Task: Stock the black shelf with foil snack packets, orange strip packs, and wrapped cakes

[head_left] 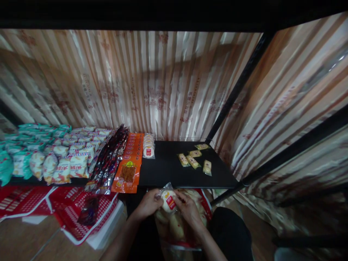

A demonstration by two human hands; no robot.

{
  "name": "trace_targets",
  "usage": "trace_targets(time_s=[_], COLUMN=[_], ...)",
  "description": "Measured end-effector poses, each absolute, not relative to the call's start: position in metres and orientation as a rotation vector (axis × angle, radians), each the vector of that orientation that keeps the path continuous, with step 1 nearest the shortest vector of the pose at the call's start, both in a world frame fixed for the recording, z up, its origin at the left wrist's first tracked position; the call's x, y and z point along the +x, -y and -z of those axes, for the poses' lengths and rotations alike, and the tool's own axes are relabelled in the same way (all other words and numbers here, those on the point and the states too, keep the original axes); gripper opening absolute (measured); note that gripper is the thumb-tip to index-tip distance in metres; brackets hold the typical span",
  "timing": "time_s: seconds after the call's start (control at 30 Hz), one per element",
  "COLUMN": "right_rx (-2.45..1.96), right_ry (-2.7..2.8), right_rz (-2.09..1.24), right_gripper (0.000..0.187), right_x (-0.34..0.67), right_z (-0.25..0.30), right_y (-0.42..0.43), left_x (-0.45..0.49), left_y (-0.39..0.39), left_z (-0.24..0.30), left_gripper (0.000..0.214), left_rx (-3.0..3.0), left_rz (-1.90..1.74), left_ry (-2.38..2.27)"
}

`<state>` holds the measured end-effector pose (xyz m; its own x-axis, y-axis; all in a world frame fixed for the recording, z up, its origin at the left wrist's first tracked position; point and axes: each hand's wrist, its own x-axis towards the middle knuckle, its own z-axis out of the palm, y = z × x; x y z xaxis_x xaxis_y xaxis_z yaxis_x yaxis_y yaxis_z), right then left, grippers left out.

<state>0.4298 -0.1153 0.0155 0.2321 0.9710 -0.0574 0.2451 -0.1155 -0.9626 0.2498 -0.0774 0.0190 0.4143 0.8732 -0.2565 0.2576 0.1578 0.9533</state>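
Between my two hands is a clear wrapped packet of round white crackers point(169, 201) with a red label. My left hand point(150, 203) pinches its left edge, and my right hand point(188, 207) grips the right side. Just beneath sits a large bag of pale snacks point(176, 226) in my lap area, with a red edge. On the black shelf point(163, 170) ahead, a row of similar white cracker packets point(148, 146) stands beside the orange snack packs point(128, 163).
Several small yellowish packets point(194, 159) lie scattered on the shelf's right. Dark shiny packs point(108, 163), white-orange bags point(78, 165) and teal bags point(23, 159) line the left. Red baskets point(78, 217) stand below. A black post point(236, 87) rises at the right, before striped curtains point(163, 90).
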Motion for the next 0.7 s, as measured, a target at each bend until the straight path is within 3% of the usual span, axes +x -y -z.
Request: trace_targets(time_s=[0.13,0.3,0.7], right_rx=[-1.514,-1.472,-1.400], right_ry=[1.186,1.144,1.087], right_rz=[-1.116,-1.209,-1.104], right_gripper=[0.026,0.032,0.038], right_x=[0.429,0.421,0.402], right_z=[-0.027,-0.029,-0.010], right_y=[0.111,0.101,0.040], left_x=[0.247,0.249,0.248], left_y=[0.070,0.055,0.050], left_z=[-0.025,-0.018,-0.023], left_gripper=[0.006,0.018,0.027], left_rx=[1.388,1.295,1.508], left_rz=[-0.636,-0.769,-0.996], left_ry=[-1.140,-1.223,-1.488])
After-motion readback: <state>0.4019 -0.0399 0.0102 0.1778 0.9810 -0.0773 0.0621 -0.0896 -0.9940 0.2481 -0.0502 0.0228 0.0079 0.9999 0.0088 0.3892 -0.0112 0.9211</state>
